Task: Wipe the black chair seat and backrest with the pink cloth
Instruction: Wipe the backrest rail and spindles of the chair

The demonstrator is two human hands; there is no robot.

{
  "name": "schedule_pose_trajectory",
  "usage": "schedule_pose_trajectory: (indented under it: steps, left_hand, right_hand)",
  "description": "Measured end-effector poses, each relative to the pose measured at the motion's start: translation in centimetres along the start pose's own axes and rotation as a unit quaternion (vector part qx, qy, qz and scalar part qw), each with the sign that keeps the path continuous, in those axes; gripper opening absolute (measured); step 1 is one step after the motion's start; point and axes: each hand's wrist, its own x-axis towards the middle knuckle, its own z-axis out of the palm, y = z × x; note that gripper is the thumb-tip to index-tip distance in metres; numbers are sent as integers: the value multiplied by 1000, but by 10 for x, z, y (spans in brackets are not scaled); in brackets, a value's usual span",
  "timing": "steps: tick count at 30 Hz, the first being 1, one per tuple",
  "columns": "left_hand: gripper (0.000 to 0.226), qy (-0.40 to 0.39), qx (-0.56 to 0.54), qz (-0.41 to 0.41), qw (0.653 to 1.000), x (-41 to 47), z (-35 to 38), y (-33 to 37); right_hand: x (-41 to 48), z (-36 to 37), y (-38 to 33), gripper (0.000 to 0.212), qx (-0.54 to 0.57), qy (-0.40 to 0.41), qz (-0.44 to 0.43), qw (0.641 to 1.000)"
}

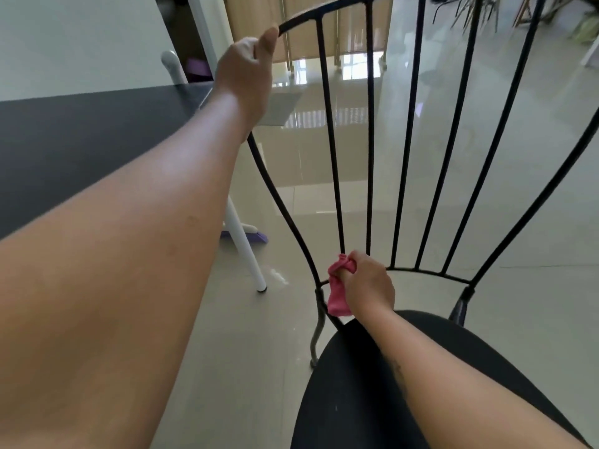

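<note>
On a glossy tiled floor (324,202), the left hand (244,68) grips the black chair's top rail (327,9) while the right hand (368,281) clutches the pink cloth (337,298) around a spindle base at the seat's rear edge; the bunched cloth will likely skip neighbouring bars.

You're in a home: glossy tiled floor (324,202), dark counter (81,137) at left, beige blinds (311,24) up top.
</note>
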Motion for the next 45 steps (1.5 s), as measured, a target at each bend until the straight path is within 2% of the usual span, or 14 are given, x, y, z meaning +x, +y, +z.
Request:
schedule_pose_trajectory:
  steps: [6,16,20,23,29,31,33,36,38,40,42,45]
  left_hand:
    - [46,13,24,3,1000,-14,-4,8]
    - [47,11,-18,0,1000,-71,-29,33]
    - [51,-8,-42,-7,999,-93,-43,40]
    - [50,-31,-63,-20,997,-106,-51,44]
    - [44,-101,-157,-109,976,-123,-68,54]
    - [45,-112,-135,-137,975,-133,-74,57]
    - [44,-76,-88,-130,985,-143,-77,59]
    - [42,36,-11,-80,996,-163,-77,65]
    - [36,72,-25,-34,997,-180,-79,74]
    - [42,29,-109,-19,993,-196,-79,81]
    - [62,-49,-153,-24,987,-209,-78,85]
    - [79,-96,-212,-38,972,-216,-71,89]
  right_hand:
    - [7,-36,-36,9,34,-4,-60,998]
    - [-6,-133,-161,14,93,114,-211,966]
    - [-14,-160,-206,16,107,180,-226,951]
    - [-24,-169,-220,17,129,197,-235,943]
    - [-46,-191,-210,21,157,107,-228,955]
    - [-54,-203,-204,17,155,69,-224,960]
    - [-62,-215,-197,15,144,23,-213,966]
    - [-72,-230,-194,20,108,-22,-199,974]
    - [-80,-239,-195,19,80,-42,-204,975]
    - [-89,-250,-197,17,70,-75,-219,970]
    - [-97,-257,-199,15,68,-105,-239,963]
    - [-102,-253,-199,13,44,-95,-266,958]
